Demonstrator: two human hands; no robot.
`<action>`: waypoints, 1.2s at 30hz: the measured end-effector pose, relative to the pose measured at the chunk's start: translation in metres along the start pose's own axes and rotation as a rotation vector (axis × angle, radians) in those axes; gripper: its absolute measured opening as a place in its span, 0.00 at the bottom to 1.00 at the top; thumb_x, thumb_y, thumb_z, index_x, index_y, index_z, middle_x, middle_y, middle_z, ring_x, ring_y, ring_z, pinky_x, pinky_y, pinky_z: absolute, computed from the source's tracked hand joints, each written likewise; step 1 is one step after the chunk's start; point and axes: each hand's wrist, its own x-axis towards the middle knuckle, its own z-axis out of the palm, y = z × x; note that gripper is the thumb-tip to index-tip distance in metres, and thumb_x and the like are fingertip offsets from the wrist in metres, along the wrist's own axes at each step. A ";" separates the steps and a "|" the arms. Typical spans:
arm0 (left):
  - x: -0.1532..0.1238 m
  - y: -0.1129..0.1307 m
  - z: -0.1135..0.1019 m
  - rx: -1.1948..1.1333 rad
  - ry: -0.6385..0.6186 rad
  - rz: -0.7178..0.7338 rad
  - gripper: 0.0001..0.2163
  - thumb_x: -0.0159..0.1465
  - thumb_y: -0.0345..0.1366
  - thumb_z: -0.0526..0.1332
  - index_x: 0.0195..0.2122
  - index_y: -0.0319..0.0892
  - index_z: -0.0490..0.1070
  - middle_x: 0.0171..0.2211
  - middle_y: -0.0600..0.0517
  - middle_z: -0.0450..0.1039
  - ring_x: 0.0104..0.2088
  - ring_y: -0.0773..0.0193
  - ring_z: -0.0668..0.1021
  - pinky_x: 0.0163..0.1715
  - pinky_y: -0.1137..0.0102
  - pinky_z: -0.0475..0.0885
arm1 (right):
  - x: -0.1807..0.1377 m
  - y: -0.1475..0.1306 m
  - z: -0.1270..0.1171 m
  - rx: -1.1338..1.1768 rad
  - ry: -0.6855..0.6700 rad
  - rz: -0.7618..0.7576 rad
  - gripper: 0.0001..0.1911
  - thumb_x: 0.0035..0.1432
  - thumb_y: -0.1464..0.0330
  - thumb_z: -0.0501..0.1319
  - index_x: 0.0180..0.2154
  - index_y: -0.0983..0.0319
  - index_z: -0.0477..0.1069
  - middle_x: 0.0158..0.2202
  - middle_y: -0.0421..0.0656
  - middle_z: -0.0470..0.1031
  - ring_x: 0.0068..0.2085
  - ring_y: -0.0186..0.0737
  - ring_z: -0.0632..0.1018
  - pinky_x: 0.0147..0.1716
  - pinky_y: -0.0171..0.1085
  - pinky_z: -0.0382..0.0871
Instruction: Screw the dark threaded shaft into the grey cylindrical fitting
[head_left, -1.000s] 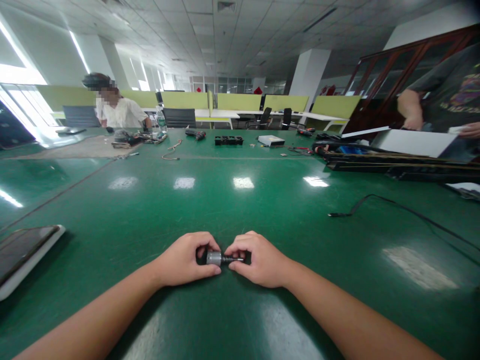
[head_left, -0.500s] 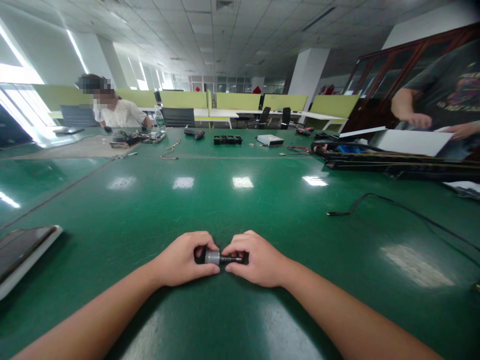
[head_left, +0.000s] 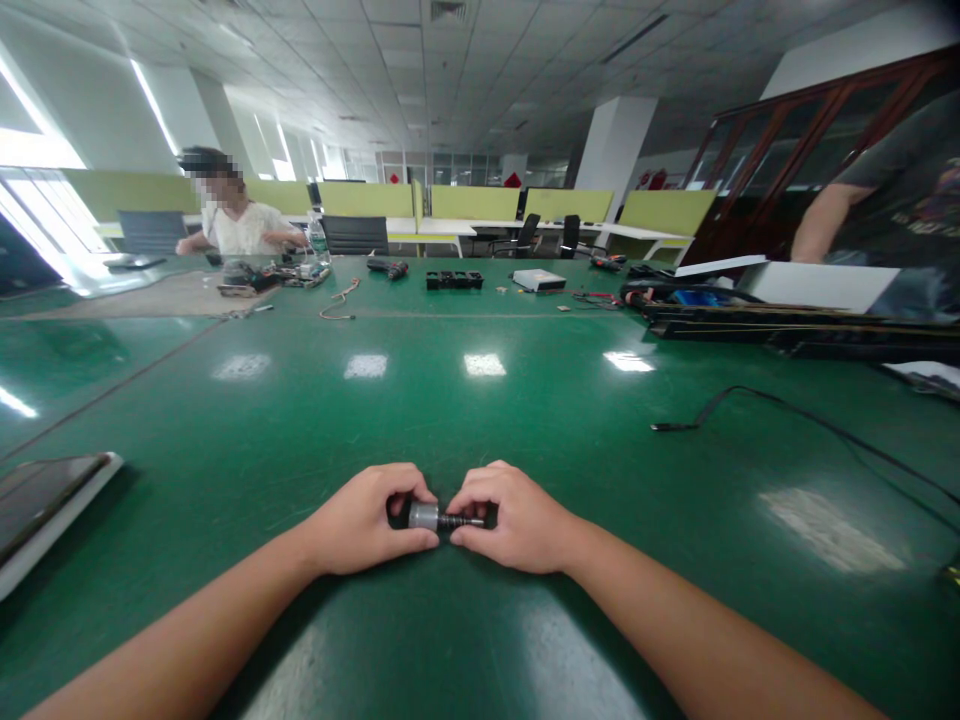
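Note:
Both of my hands rest low on the green table (head_left: 480, 420), close together. My left hand (head_left: 367, 520) is closed around the silver end of a small metal cylinder (head_left: 425, 516). A dark thin shaft (head_left: 459, 521) sticks out of the cylinder to the right, and my right hand (head_left: 517, 520) pinches that shaft with its fingers curled. The far ends of the part are hidden inside both fists.
A tablet-like device (head_left: 45, 505) lies at the left edge. A black cable (head_left: 757, 400) runs across the right side. Dark long boxes and a white box (head_left: 817, 285) sit far right by a person in a dark shirt (head_left: 892, 200). Another person (head_left: 236, 225) sits far left among tools.
My hands and the part have barely moved. The person at the right has pulled both hands off the white box. The seated person at far left has shifted.

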 end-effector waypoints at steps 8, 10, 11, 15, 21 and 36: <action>0.000 0.000 0.000 -0.010 -0.001 -0.001 0.10 0.57 0.40 0.69 0.37 0.41 0.75 0.30 0.54 0.70 0.29 0.65 0.71 0.30 0.72 0.62 | -0.002 -0.001 -0.002 -0.007 0.002 -0.006 0.06 0.49 0.70 0.70 0.33 0.61 0.78 0.27 0.37 0.75 0.30 0.34 0.74 0.39 0.36 0.63; 0.000 0.000 0.000 -0.013 0.000 0.000 0.10 0.57 0.40 0.69 0.37 0.41 0.75 0.30 0.54 0.70 0.30 0.64 0.71 0.30 0.72 0.62 | -0.002 0.000 -0.002 -0.012 0.004 -0.008 0.06 0.49 0.70 0.70 0.32 0.61 0.78 0.27 0.37 0.74 0.30 0.34 0.74 0.38 0.36 0.62; 0.000 -0.001 0.001 -0.013 0.001 0.001 0.10 0.58 0.40 0.69 0.37 0.41 0.75 0.30 0.54 0.70 0.30 0.64 0.71 0.30 0.72 0.62 | -0.002 0.000 -0.002 -0.016 0.007 -0.011 0.06 0.49 0.70 0.70 0.32 0.61 0.78 0.27 0.37 0.74 0.29 0.34 0.74 0.37 0.36 0.62; -0.001 -0.002 0.002 -0.020 0.005 -0.001 0.11 0.58 0.41 0.68 0.37 0.41 0.75 0.30 0.54 0.70 0.30 0.64 0.71 0.30 0.72 0.62 | -0.002 0.001 -0.001 -0.024 0.022 -0.016 0.06 0.48 0.70 0.70 0.32 0.61 0.77 0.26 0.36 0.74 0.29 0.34 0.74 0.38 0.36 0.62; -0.001 -0.002 0.001 -0.013 0.020 0.004 0.11 0.58 0.42 0.68 0.36 0.41 0.74 0.30 0.54 0.69 0.30 0.64 0.71 0.30 0.72 0.62 | -0.002 0.003 -0.001 -0.040 0.032 0.011 0.06 0.49 0.70 0.71 0.31 0.61 0.77 0.26 0.37 0.74 0.30 0.34 0.74 0.38 0.37 0.61; -0.001 0.001 -0.003 -0.042 0.028 -0.040 0.11 0.59 0.42 0.66 0.33 0.40 0.71 0.30 0.55 0.69 0.29 0.65 0.71 0.30 0.73 0.62 | -0.007 0.030 -0.023 0.041 0.157 0.235 0.02 0.49 0.71 0.66 0.27 0.63 0.75 0.20 0.36 0.68 0.22 0.31 0.66 0.23 0.31 0.58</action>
